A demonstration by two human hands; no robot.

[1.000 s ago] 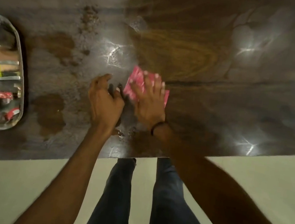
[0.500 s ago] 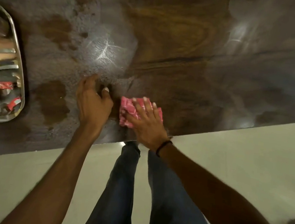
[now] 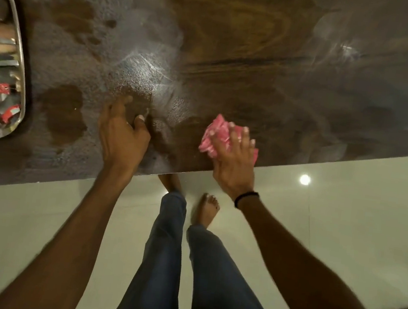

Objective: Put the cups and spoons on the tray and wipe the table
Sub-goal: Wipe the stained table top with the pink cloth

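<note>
A dark wooden table (image 3: 273,60) fills the upper part of the view, with wet patches and droplets on its left half. My right hand (image 3: 232,163) presses a crumpled pink cloth (image 3: 215,135) onto the table close to the near edge. My left hand (image 3: 122,134) rests on the wet surface to the left of the cloth, fingers spread and holding nothing. A steel tray (image 3: 20,60) sits at the far left edge, holding metal items, small red packets and a pale round object; most of it is cut off by the frame.
Below the near table edge lies a pale tiled floor (image 3: 343,222) with a bright light reflection. My legs in blue jeans (image 3: 166,265) and bare feet stand close to the table. A dark object shows at the bottom right corner.
My right hand has slid the pink cloth toward the near edge and then to the right, away from my left hand. My left hand has stayed on the table.
</note>
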